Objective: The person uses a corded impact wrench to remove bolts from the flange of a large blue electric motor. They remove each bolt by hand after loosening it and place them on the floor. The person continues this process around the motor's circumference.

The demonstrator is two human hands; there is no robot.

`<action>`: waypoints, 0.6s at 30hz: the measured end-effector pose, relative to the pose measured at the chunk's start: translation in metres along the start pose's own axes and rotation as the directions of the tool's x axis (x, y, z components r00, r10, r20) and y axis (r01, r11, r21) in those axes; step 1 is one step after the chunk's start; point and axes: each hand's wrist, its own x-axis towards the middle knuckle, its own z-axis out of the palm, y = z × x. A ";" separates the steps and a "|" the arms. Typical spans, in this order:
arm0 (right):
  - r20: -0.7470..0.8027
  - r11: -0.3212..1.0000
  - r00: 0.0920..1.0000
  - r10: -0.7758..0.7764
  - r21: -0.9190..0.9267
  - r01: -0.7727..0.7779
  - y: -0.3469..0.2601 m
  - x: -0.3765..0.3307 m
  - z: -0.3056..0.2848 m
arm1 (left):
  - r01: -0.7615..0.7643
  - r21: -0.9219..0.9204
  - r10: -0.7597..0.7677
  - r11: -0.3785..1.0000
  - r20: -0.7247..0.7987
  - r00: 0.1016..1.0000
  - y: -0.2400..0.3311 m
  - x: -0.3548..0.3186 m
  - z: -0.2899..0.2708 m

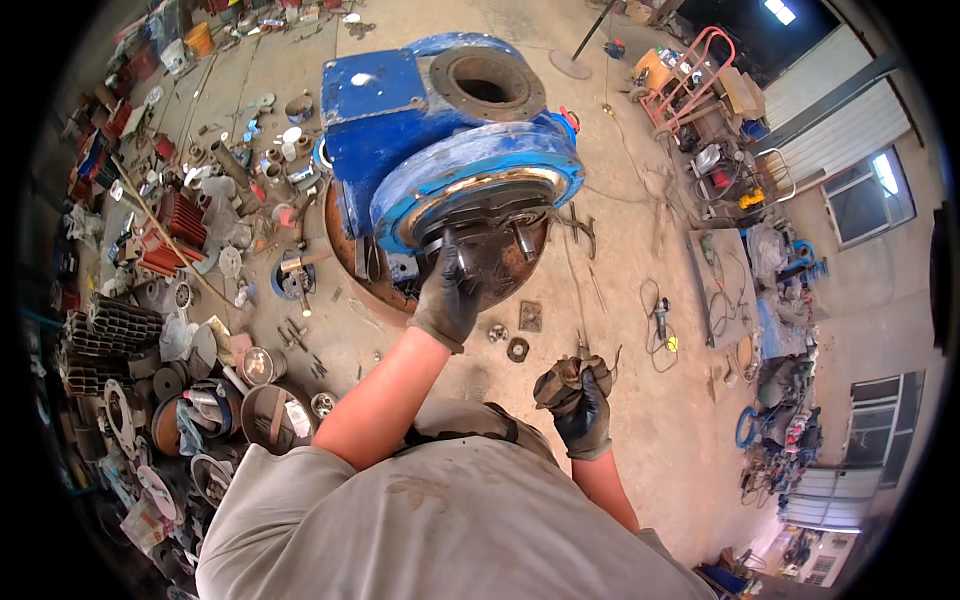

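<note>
A large blue gearbox-like housing [372, 95] with a round flange stands on a rusty round metal base [340, 240]. The underside of its flange opens toward me, dark and greasy inside. My left hand [452, 300], in a dark glove, reaches up to that opening. Its fingers close around a shiny metal pin [466, 262]; part of the grip is hidden. A second shiny pin [525, 242] sticks out further right. Low at my right side, my gloved right hand [585, 415] grips a crumpled, dirty brown rag [566, 382], held apart from the housing.
A hammer [303, 262], buckets [276, 415] and piled metal parts crowd the floor at left. Two small round parts [517, 349] and a square plate [530, 316] lie before the base. An angle grinder [661, 318] with its cord and a red hand truck [690, 80] are at right.
</note>
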 end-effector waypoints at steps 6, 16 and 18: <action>0.150 0.997 0.986 0.071 0.014 -0.074 -0.017 0.016 -0.072 | -0.062 0.028 0.063 0.998 -0.039 0.997 0.007 0.008 0.013; -0.007 0.997 0.997 0.071 0.021 -0.071 -0.060 0.027 -0.051 | -0.113 0.055 0.107 0.992 0.096 0.990 0.003 0.015 0.026; 0.215 0.996 0.974 0.072 0.035 -0.082 -0.056 0.039 -0.089 | -0.131 0.083 0.125 0.988 0.082 0.989 0.002 0.010 0.022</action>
